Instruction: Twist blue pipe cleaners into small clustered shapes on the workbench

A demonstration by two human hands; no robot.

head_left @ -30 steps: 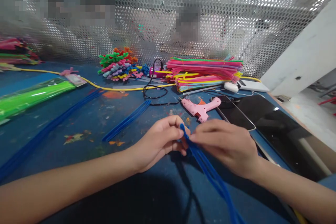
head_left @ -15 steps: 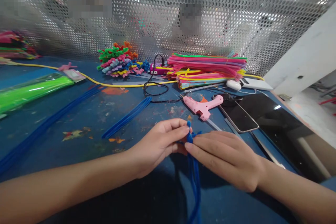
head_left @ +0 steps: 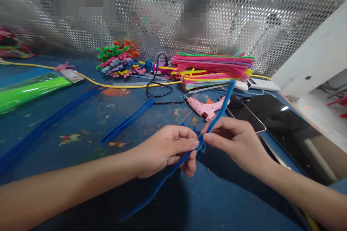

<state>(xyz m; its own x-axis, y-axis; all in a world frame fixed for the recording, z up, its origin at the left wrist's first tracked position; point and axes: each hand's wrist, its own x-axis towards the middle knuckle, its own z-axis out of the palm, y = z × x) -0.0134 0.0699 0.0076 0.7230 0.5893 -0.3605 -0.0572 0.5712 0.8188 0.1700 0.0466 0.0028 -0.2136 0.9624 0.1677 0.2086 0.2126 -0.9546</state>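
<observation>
Blue pipe cleaners (head_left: 169,173) cross between my two hands, one end reaching down to the left and another up to the right. My left hand (head_left: 169,149) pinches them near their twisted middle, its fingers curled. On the right side of that twist, my right hand (head_left: 234,137) grips the upper strand between thumb and fingers. Small blue loops show behind and below the fingertips. Just beyond my right hand lies a pink glue gun (head_left: 203,107). A short bundle of blue pipe cleaners (head_left: 128,121) rests on the table to the left.
Long blue pipe cleaners (head_left: 51,124) and a green packet (head_left: 32,92) lie left. Multicoloured bundles (head_left: 211,66) and shaped pieces (head_left: 119,59) sit along the mesh panel (head_left: 162,18). A yellow cable (head_left: 121,86) crosses behind; a phone (head_left: 246,115) and black panel (head_left: 292,126) lie right.
The blue strands that hung downward together now stretch diagonally, one end raised to the upper right. My right hand has turned and opened away from the left, pinching the raised strand.
</observation>
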